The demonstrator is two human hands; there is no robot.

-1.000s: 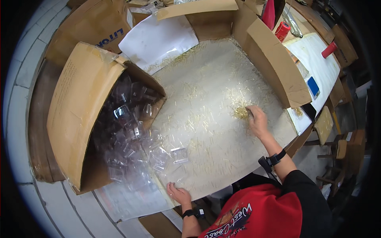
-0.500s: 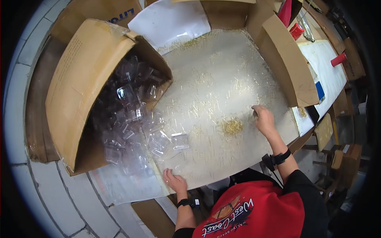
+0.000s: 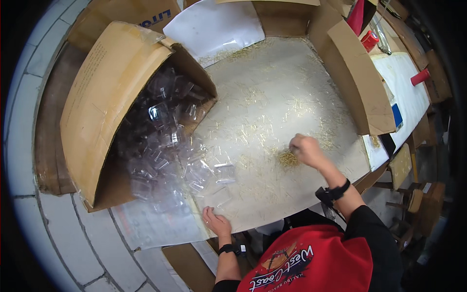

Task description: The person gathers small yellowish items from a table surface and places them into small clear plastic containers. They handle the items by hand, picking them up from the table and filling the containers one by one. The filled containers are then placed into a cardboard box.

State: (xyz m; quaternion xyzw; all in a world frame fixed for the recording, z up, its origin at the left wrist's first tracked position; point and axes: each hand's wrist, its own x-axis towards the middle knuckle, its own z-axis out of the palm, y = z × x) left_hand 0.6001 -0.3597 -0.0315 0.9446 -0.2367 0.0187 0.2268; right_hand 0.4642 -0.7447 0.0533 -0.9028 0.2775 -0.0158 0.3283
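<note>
At the front edge of the board-topped table, my left hand (image 3: 217, 223) rests with its fingers apart, and nothing shows in it. Just beyond its fingers lies a faint clear plastic piece (image 3: 217, 196), and a clear plastic case (image 3: 224, 173) sits a little farther off. My right hand (image 3: 307, 150) is over the near-right part of the table, fingers curled together, beside a small heap of thin gold-coloured pins (image 3: 288, 158). Whatever its fingertips hold is too small to make out. More gold pins (image 3: 253, 131) are scattered across the pale board (image 3: 272, 63).
On the left, a tipped cardboard box (image 3: 109, 97) spills many clear plastic cases (image 3: 160, 146) onto the table. Cardboard walls (image 3: 362, 78) border the far and right sides. A white sheet (image 3: 214, 29) leans at the back. Red cylinders (image 3: 420, 77) stand at the right.
My right hand has moved left, from the right of the pin heap to its edge, partly covering it. My left hand has stayed nearly in place; the view has shifted slightly.
</note>
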